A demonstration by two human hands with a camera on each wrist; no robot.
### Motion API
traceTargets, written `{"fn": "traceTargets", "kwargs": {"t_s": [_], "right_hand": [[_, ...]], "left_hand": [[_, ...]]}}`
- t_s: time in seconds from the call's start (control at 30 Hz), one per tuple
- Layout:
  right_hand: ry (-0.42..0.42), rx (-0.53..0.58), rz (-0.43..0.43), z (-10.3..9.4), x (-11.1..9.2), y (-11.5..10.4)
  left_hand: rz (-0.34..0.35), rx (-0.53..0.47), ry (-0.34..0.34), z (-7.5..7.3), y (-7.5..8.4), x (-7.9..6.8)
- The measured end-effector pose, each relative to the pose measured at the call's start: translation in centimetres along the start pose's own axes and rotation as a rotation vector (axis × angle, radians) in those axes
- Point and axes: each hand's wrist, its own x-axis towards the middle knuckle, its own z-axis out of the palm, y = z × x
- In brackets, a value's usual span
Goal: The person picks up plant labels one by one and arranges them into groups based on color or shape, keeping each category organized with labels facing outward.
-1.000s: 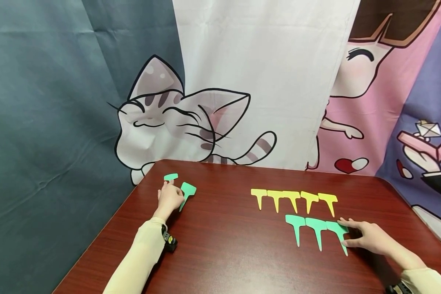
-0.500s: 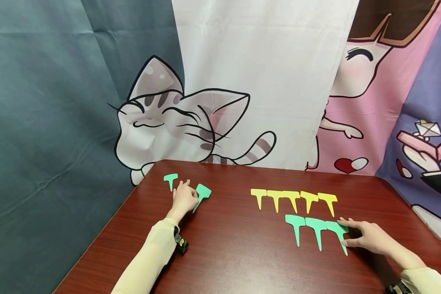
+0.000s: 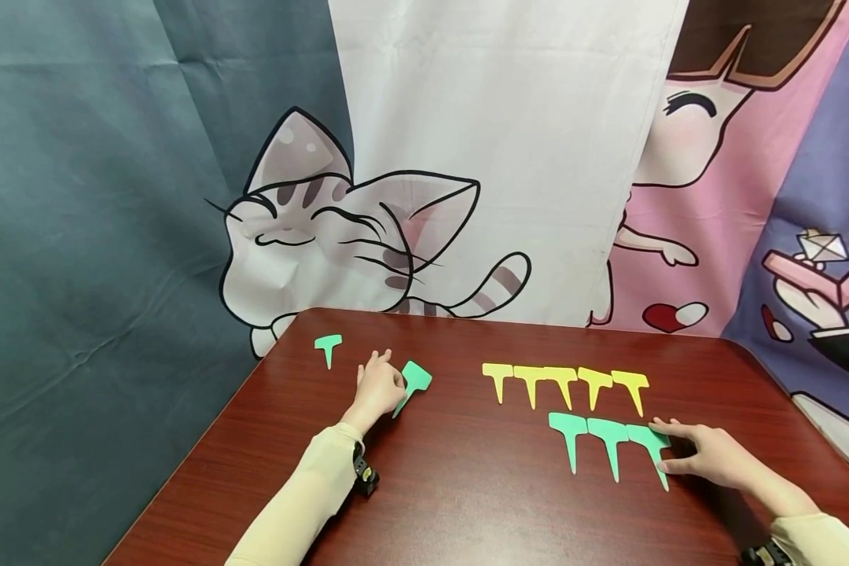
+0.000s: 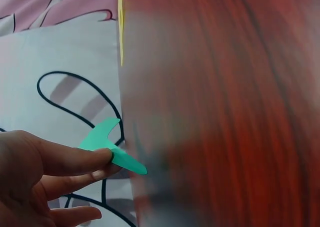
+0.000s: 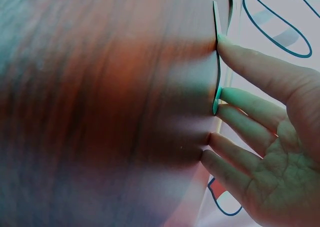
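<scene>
A green T-shaped plant label [image 3: 417,376] hangs tilted between the thumb and forefinger of my left hand [image 3: 378,385], raised over the left part of the table. In the left wrist view the pinch sits on the label's stem, its tip pointing out past the thumb. Three more green plant labels [image 3: 608,431] lie side by side at the right, heads meeting. My right hand [image 3: 714,456] touches the rightmost of them with nearly straight fingers, thumb by the stem and fingertips at the head. Another green plant label [image 3: 328,346] lies alone at the far left.
Several yellow plant labels [image 3: 531,376] form a row behind the green ones on the dark red table [image 3: 431,487]. A cloth backdrop [image 3: 509,118] with a cartoon cat hangs right behind the table's far edge.
My left hand has moved right and slightly nearer with the pinched plant label, uncovering the lone green label at the far left. The right hand has stayed in place.
</scene>
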Motion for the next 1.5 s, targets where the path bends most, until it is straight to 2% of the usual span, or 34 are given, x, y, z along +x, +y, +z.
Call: {"fn": "traceTargets", "kwargs": {"t_s": [0.37, 0.67, 0.97, 1.23, 1.5], "right_hand": [[0.004, 0.000, -0.002, 0.1, 0.1, 0.1], [-0.005, 0.003, 0.000, 0.1, 0.0, 0.1], [-0.004, 0.006, 0.000, 0.1, 0.0, 0.0], [-0.011, 0.006, 0.000, 0.1, 0.1, 0.0], [-0.020, 0.016, 0.001, -0.1, 0.1, 0.1]], "left_hand": [[0.040, 0.017, -0.080, 1.1, 2.3, 0.2], [0.090, -0.031, -0.146, 2.4, 4.5, 0.0], [0.122, -0.050, -0.170, 3.9, 6.6, -0.2], [0.130, -0.020, -0.196, 4.9, 8.3, -0.7], [0.167, 0.051, -0.226, 5.7, 10.4, -1.1]]}}
